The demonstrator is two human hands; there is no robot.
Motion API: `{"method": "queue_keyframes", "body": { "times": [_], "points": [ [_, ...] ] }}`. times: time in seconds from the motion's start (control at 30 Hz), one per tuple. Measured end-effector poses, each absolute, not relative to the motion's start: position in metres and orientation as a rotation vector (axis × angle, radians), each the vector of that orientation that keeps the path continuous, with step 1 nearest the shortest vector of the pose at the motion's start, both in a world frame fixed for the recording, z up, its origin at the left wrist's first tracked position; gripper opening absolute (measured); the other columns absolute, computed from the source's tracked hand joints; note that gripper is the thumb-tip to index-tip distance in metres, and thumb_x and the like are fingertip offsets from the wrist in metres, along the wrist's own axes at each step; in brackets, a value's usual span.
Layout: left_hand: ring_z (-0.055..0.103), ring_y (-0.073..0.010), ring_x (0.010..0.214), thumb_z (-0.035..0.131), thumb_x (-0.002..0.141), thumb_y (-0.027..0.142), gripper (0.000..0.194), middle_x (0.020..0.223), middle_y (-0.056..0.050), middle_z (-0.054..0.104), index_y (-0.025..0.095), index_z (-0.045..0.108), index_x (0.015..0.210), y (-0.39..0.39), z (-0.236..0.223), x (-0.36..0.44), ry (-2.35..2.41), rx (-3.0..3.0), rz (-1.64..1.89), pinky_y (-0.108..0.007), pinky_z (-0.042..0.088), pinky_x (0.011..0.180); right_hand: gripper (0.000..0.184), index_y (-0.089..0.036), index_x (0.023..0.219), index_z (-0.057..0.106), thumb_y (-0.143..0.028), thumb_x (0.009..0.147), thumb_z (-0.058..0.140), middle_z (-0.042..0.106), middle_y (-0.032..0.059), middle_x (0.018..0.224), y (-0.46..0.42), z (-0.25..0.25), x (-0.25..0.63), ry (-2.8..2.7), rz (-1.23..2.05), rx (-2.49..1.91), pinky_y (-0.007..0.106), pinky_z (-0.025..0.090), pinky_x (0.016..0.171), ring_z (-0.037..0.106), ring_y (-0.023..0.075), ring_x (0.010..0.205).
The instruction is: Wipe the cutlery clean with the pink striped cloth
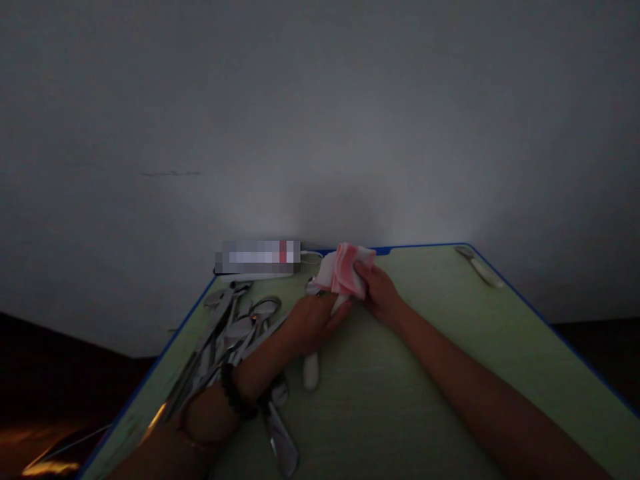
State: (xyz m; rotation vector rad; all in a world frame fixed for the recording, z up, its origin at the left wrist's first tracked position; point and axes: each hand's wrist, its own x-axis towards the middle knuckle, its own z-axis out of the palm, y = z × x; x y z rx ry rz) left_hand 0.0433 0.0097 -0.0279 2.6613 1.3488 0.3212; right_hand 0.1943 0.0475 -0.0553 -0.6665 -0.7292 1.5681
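My left hand [311, 323] is closed round a white-handled utensil [311, 370], whose handle sticks out toward me below the hand. My right hand [381, 290] grips a pink and white cloth [345, 270] bunched around the utensil's far end, which is hidden by the cloth. Both hands meet near the far middle of the green table [450, 347]. A dark bead bracelet sits on my left wrist.
A pile of several metal spoons and utensils [235, 333] lies at the table's left, reaching under my left forearm. One white-handled utensil [480, 265] lies alone at the far right corner. A blurred flat object [257, 259] sits at the far edge. A plain wall stands behind; the scene is dim.
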Motion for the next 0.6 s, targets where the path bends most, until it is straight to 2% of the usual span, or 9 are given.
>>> {"method": "queue_keyframes", "body": {
  "times": [0.23,0.37,0.47,0.6],
  "points": [
    [0.062,-0.0244,0.085,0.033,0.09,0.039,0.035,0.092,-0.012,0.066,0.014,0.056,0.101,0.0085,-0.0257,0.0421,1.293,2.818,0.227,-0.034,0.045,0.075,0.028,-0.016,0.082,0.062,-0.035,0.063,0.071,0.067,0.0037,0.076,0.0478,-0.0606,0.1967,-0.854,1.467,-0.726,0.027,0.046,0.066,0.059,0.0147,0.07],
    [0.06,-0.0259,0.092,0.035,0.09,0.038,0.034,0.1,-0.013,0.065,0.014,0.053,0.106,0.0079,-0.0254,0.0418,1.267,2.795,0.269,-0.036,0.045,0.081,0.03,-0.015,0.083,0.063,-0.039,0.065,0.069,0.066,0.0028,0.073,0.0479,-0.0613,0.1982,-0.902,1.408,-0.806,0.025,0.044,0.061,0.056,0.0126,0.063],
    [0.058,-0.0239,0.099,0.035,0.091,0.035,0.031,0.108,-0.012,0.062,0.016,0.052,0.109,0.0067,-0.023,0.0421,1.165,2.749,0.353,-0.034,0.042,0.086,0.034,-0.014,0.076,0.063,-0.047,0.071,0.062,0.063,0.0018,0.065,0.0459,-0.0618,0.1975,-0.938,1.383,-0.83,0.024,0.041,0.055,0.053,0.0112,0.056],
    [0.06,-0.0208,0.091,0.032,0.092,0.034,0.031,0.103,-0.009,0.063,0.018,0.053,0.109,0.0061,-0.0205,0.0432,1.136,2.658,0.372,-0.031,0.043,0.082,0.04,-0.014,0.072,0.062,-0.054,0.073,0.055,0.061,0.001,0.059,0.0445,-0.0626,0.1958,-0.913,1.329,-0.873,0.024,0.038,0.052,0.051,0.0111,0.053]
  ]
}}
